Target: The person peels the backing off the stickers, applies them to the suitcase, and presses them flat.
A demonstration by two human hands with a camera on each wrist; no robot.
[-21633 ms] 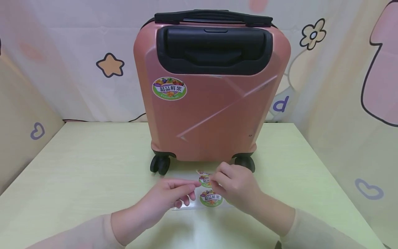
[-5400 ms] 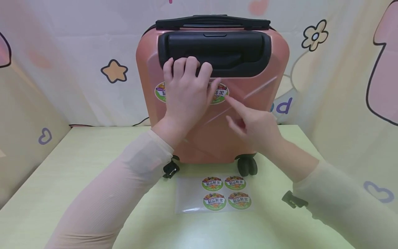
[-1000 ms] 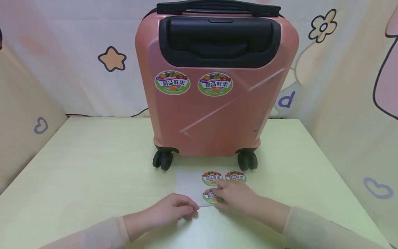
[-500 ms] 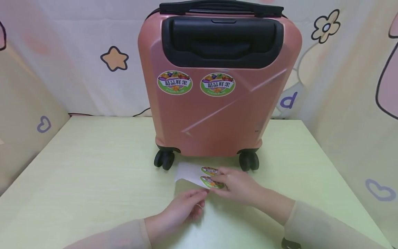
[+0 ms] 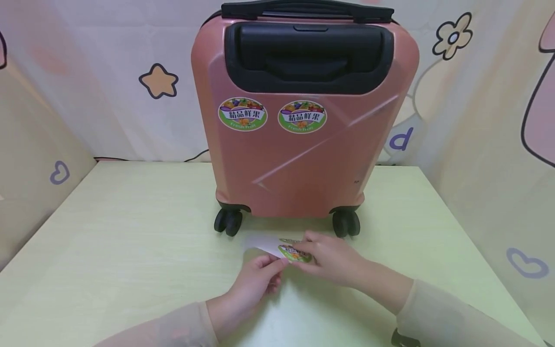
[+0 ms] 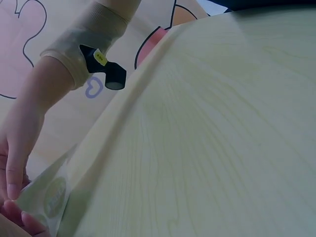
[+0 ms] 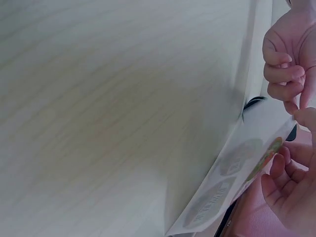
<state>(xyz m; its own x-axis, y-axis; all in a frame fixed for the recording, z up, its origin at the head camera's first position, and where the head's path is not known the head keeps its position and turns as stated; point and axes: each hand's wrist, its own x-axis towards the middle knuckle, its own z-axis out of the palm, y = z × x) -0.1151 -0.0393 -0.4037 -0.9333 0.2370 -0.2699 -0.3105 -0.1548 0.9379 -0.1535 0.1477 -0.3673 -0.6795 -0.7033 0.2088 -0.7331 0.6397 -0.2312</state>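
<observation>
A sheet of oval fruit stickers (image 5: 263, 243) is lifted and bent in front of the suitcase. My left hand (image 5: 253, 282) pinches its near edge between thumb and fingers. At the sheet's right part, my right hand (image 5: 331, 258) grips it, thumb below and fingers over a green-edged sticker (image 5: 289, 252); other stickers are hidden under that hand. The right wrist view shows the pale underside of the sheet (image 7: 212, 195), with both hands close together at its edge. Behind stands a pink suitcase (image 5: 286, 159) bearing a left sticker (image 5: 243, 114) and a second sticker (image 5: 302, 116) beside it.
The suitcase stands upright on black wheels (image 5: 228, 221), with a black handle (image 5: 308, 10) on top. A pale wood-grain table (image 5: 143, 231) lies beneath. Patterned cloth (image 5: 108, 86) hangs behind and at both sides.
Earlier the suitcase bore one sticker; a second was pressed on to its right. Within the last second the sheet, flat before, was raised and bent, and my left hand moved up to its edge.
</observation>
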